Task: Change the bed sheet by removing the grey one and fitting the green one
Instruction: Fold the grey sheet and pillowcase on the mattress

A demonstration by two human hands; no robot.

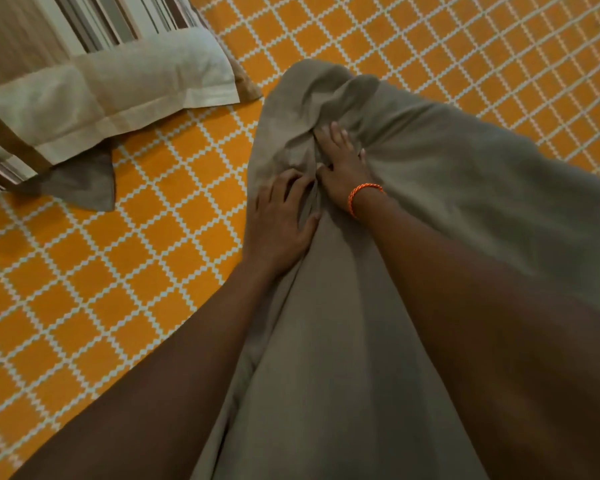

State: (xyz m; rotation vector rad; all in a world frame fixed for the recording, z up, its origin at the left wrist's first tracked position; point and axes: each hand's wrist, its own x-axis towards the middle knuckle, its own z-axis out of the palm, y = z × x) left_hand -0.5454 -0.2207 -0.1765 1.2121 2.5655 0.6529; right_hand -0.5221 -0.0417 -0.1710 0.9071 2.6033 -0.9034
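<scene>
A grey-green sheet (pixel 333 323) lies bunched in a long heap across the orange lattice-patterned bed surface (pixel 136 258), running from the bottom of the view up to the middle. My left hand (pixel 279 220) grips a fold at the heap's left side with curled fingers. Right beside it, my right hand (pixel 342 168), with an orange cord bracelet at the wrist, holds the gathered cloth, and creases radiate from under it. A darker grey cloth corner (pixel 84 185) pokes out from under the pillow at the left.
A pale pillow (pixel 118 88) with a brown border lies at the upper left, on top of striped bedding (pixel 111 19). The orange patterned surface spreads to the left and to the upper right of the sheet.
</scene>
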